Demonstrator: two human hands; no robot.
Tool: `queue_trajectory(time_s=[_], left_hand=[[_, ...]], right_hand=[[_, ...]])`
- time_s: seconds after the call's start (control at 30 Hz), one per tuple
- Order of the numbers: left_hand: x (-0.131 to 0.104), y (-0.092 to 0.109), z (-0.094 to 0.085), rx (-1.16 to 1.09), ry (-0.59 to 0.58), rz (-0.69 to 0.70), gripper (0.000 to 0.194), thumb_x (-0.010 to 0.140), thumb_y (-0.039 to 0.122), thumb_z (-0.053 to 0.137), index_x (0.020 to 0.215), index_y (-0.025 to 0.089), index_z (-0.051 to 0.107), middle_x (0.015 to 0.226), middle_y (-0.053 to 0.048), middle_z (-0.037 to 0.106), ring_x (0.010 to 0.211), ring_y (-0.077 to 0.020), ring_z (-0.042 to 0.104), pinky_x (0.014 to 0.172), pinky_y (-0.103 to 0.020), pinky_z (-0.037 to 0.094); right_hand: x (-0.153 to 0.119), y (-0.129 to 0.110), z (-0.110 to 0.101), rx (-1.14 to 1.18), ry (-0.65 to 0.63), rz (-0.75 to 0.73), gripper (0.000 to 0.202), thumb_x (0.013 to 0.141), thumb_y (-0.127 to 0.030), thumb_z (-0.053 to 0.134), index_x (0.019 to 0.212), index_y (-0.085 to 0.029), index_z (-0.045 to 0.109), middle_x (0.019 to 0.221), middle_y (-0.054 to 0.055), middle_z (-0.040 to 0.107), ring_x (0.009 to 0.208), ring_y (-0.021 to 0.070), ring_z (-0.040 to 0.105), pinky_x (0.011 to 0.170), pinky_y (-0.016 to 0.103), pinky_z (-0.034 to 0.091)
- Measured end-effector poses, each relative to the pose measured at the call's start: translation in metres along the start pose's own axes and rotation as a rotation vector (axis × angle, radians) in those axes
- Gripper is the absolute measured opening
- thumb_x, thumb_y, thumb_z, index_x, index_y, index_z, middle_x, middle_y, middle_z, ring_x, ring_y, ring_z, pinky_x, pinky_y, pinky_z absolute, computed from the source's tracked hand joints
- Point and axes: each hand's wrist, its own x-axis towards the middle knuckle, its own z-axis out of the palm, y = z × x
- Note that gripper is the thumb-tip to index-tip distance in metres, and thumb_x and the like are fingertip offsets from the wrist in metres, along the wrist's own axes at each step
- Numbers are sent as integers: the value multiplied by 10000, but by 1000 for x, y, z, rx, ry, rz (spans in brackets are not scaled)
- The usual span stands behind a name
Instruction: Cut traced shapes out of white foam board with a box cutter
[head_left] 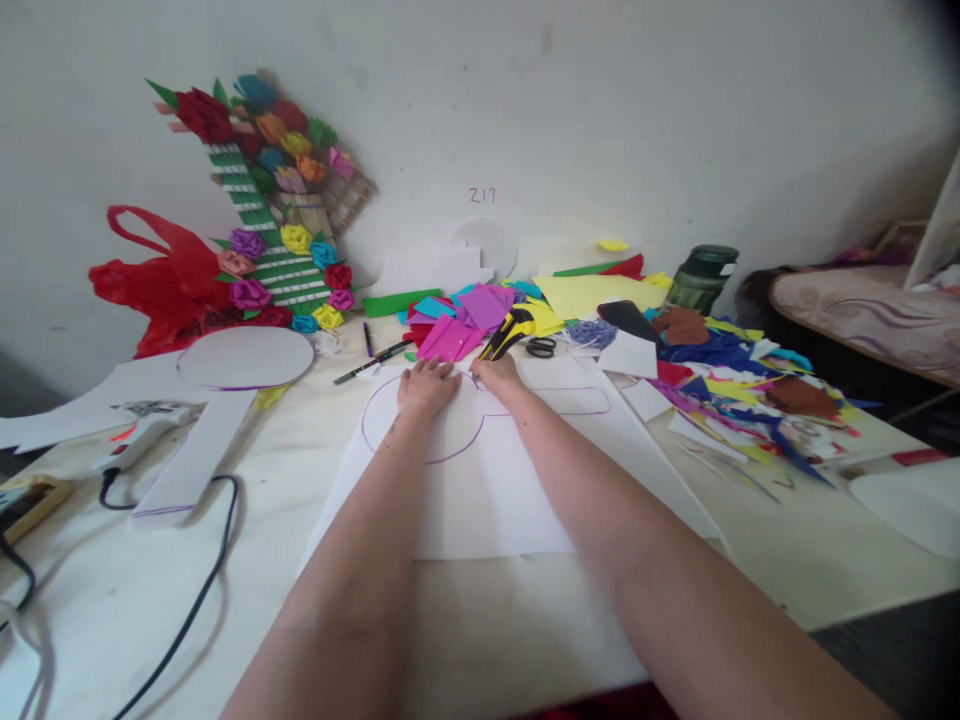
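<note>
A large white board (525,500) lies flat before me, with a purple outline of a circle joined to a long strip drawn on it. My left hand (429,386) rests on the circle, its fingers stretched out over the upper part. In my right hand (498,374) is a yellow and black utility knife (511,334), its handle slanting up to the right. The knife's lower end is down at the circle's right edge, where the strip begins; the blade itself is too small to make out.
At left lie a white paddle-shaped cutout (247,357), a glue gun (146,435) and a black cable (214,570). Coloured paper (480,310), scissors (541,347), a marker (373,362) and a phone (628,318) lie beyond. Scraps (750,390) and a green bottle (702,280) occupy the right.
</note>
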Motion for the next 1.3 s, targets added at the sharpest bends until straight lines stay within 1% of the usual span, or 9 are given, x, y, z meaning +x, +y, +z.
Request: queue_trajectory(time_s=[0.27, 0.57, 0.77, 0.93, 1.07, 1.3], left_hand=[[0, 0, 0, 0, 1, 6, 511, 857, 513, 326, 1327, 348, 440, 1471, 44, 317, 1358, -197, 222, 1095, -441, 159], [0, 0, 0, 7, -1, 0, 526, 853, 514, 321, 1334, 335, 435, 1470, 37, 319, 1359, -198, 219, 1096, -447, 158], [1, -1, 1, -2, 11, 4, 511, 855, 516, 326, 1318, 342, 455, 1464, 44, 330, 1353, -207, 236, 1092, -444, 164], [1, -1, 1, -6, 14, 1, 499, 853, 522, 324, 1309, 368, 454, 1463, 54, 330, 1355, -197, 233, 1092, -440, 160], [0, 0, 1, -9, 6, -1, 513, 853, 519, 322, 1323, 351, 445, 1468, 46, 322, 1359, -202, 226, 1095, -441, 156], [-3, 3, -1, -8, 13, -16, 501, 852, 508, 329, 1314, 358, 453, 1460, 54, 336, 1353, -197, 240, 1098, -428, 156]], right_hand=[[-3, -3, -1, 11, -5, 6, 72, 579, -185, 588, 643, -162, 611, 682, 27, 652, 665, 142, 603, 595, 216, 455], [-16, -15, -7, -13, 1, 28, 46, 594, -171, 559, 612, -161, 600, 638, 30, 642, 644, 143, 595, 569, 214, 446], [-16, -13, -5, -13, 6, 8, 51, 587, -169, 560, 622, -164, 596, 656, 32, 647, 677, 153, 610, 598, 218, 462], [-15, -12, -5, -71, 4, 5, 57, 608, -199, 566, 640, -170, 604, 692, 40, 658, 736, 167, 626, 645, 229, 474], [-15, -12, -8, -162, 39, 19, 85, 612, -242, 594, 668, -181, 612, 767, 45, 673, 783, 181, 631, 698, 258, 475], [-16, -14, -9, -137, 41, 91, 113, 612, -259, 593, 690, -180, 618, 727, 40, 665, 715, 175, 628, 648, 257, 473]])
